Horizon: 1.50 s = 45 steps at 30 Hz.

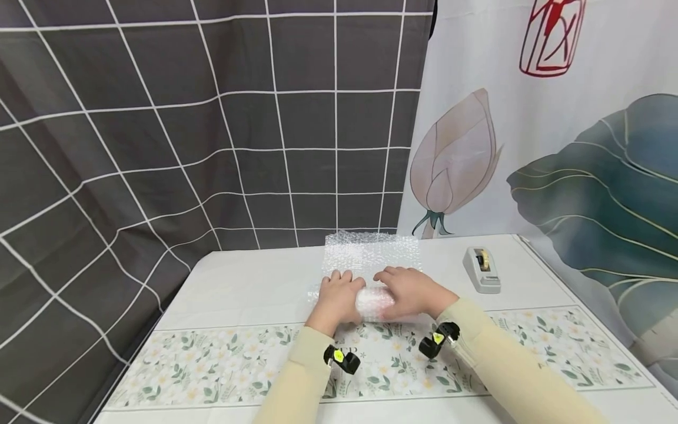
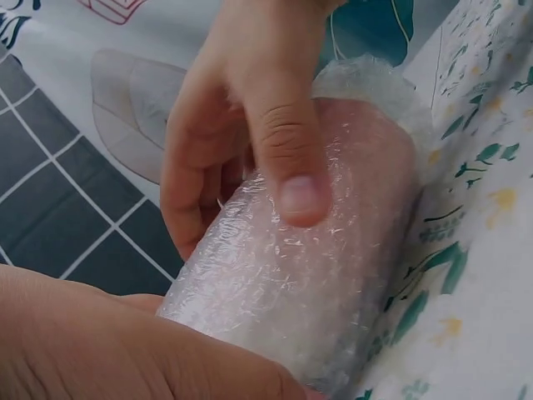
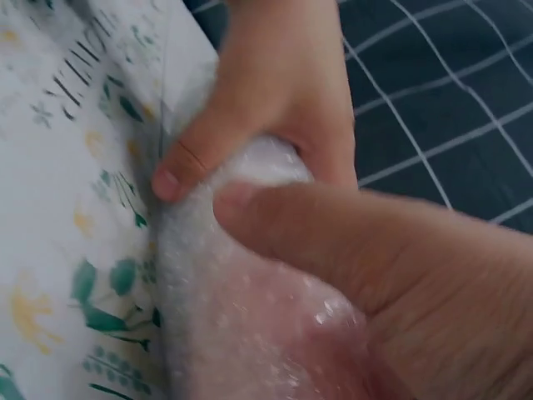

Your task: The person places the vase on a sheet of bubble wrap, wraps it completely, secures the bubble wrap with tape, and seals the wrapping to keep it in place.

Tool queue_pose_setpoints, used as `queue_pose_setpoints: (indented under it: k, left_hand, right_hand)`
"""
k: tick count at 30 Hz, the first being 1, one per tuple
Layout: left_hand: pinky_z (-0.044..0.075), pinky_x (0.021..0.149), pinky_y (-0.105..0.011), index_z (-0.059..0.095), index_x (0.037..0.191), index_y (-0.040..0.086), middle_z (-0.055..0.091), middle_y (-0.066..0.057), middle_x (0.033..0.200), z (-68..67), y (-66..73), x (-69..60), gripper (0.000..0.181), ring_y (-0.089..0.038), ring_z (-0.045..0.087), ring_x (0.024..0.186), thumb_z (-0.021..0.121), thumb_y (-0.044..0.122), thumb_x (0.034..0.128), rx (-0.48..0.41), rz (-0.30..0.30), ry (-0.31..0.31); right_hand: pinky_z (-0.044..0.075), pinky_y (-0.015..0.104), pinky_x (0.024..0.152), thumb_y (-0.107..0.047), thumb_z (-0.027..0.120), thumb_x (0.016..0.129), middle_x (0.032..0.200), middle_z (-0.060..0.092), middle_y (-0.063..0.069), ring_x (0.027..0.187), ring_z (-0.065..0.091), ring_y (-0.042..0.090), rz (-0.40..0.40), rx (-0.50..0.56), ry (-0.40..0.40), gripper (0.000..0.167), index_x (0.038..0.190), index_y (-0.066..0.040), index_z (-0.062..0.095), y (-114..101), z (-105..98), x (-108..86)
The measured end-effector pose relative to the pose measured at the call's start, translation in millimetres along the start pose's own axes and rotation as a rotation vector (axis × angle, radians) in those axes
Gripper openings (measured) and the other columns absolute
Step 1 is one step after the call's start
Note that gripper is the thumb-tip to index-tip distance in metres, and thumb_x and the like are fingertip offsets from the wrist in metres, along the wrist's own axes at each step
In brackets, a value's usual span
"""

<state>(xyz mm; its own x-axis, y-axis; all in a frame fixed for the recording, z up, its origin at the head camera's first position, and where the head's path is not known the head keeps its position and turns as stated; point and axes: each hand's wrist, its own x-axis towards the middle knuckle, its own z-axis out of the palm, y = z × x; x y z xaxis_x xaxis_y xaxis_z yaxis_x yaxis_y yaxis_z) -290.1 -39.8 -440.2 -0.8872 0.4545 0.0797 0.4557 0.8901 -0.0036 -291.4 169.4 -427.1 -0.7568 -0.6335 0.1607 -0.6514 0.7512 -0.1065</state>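
A roll-shaped bundle wrapped in clear bubble wrap lies crosswise on the table. Pinkish colour shows through its layers; what is inside cannot be made out. Behind it, a flat stretch of the bubble wrap reaches toward the table's far edge. My left hand grips the bundle's left end, and my right hand holds its right end. In the left wrist view, the right thumb lies along the top of the wrapped bundle, fingers curling round the far side. Both thumbs touch the wrap in the right wrist view.
A grey-white tape dispenser with yellowish tape stands at the right rear of the table. A floral-printed band crosses the white tabletop in front of the bundle. Behind hang a dark gridded curtain and a white flower-printed one.
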Motion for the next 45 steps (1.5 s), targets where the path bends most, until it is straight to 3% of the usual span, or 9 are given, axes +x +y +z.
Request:
queue_pose_setpoints:
  k: [10,18,24,32,39,45]
  left_hand:
    - [0.042,0.089,-0.042,0.063,0.13,0.03,0.057,-0.001,0.114,-7.9,-4.9,1.9,0.084,-0.022,0.046,0.1,0.094,0.041,0.0528,-0.089,-0.018,-0.092]
    - [0.048,0.09,-0.045,0.065,0.129,0.028,0.063,0.002,0.114,-5.3,-14.5,7.6,0.084,-0.022,0.054,0.1,0.092,0.044,0.0509,-0.176,0.022,-0.167]
    - [0.051,0.088,-0.043,0.066,0.13,0.026,0.064,0.001,0.12,-6.4,-18.2,9.0,0.083,-0.025,0.058,0.104,0.089,0.042,0.0511,-0.229,0.02,-0.202]
    - [0.051,0.08,-0.036,0.07,0.115,0.027,0.066,0.007,0.106,-10.4,-20.8,9.4,0.068,-0.017,0.057,0.088,0.089,0.039,0.0507,-0.326,0.008,-0.287]
    - [0.051,0.083,-0.038,0.066,0.127,0.027,0.068,0.007,0.113,-11.0,-20.9,5.7,0.081,-0.017,0.059,0.093,0.089,0.037,0.0497,-0.433,-0.069,-0.301]
    - [0.048,0.096,-0.041,0.062,0.133,0.02,0.066,0.003,0.123,-10.2,-27.2,3.3,0.084,-0.018,0.06,0.105,0.089,0.039,0.0558,-0.542,-0.113,-0.385]
  right_hand:
    - [0.055,0.049,0.077,-0.051,0.084,0.065,0.111,0.065,0.009,0.097,0.065,0.028,-0.026,-0.236,0.13,0.079,0.123,-0.005,0.06,-19,7,-19.1]
    - [0.055,0.048,0.081,-0.047,0.083,0.068,0.117,0.065,0.013,0.103,0.065,0.031,-0.03,-0.288,0.118,0.083,0.131,-0.001,0.055,-17,19,-27.6]
    - [0.055,0.046,0.073,-0.046,0.084,0.064,0.11,0.064,0.011,0.091,0.065,0.03,-0.04,-0.34,0.158,0.084,0.13,-0.003,0.054,-15,23,-29.2]
    - [0.055,0.043,0.067,-0.032,0.079,0.059,0.098,0.064,0.004,0.079,0.063,0.025,-0.08,-0.265,0.17,0.068,0.121,-0.009,0.059,-11,25,-25.7]
    - [0.054,0.039,0.062,-0.033,0.08,0.055,0.093,0.061,-0.002,0.073,0.059,0.019,-0.075,-0.157,0.111,0.066,0.116,-0.014,0.061,-3,25,-19.5]
    - [0.053,0.035,0.064,-0.032,0.082,0.055,0.092,0.063,-0.008,0.071,0.058,0.011,-0.052,-0.021,0.019,0.064,0.114,-0.017,0.063,2,20,-12.3]
